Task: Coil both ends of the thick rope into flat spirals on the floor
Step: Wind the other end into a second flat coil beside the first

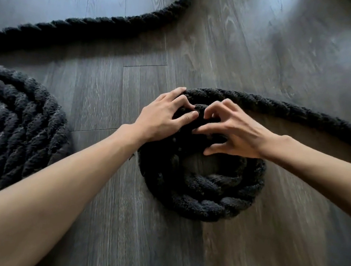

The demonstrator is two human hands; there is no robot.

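Now on the second end, clamping left hand (pixel 163 119) and right hand (pixel 237 137) onto the thick black fuzzy rope (pixel 205 203) just beneath them; next, probably, closing the open centre nearer the wrists.

Both bare forearms extended forward, converging. Left hand (pixel 167 118) and right hand (pixel 235 135) close together, palms down, fingers curled claw-like, fingertips gripping the rope (pixel 205 202).

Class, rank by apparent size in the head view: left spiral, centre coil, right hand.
1. left spiral, cropped by the frame, so its lead is unsure.
2. centre coil, showing about as much.
3. right hand, smallest.
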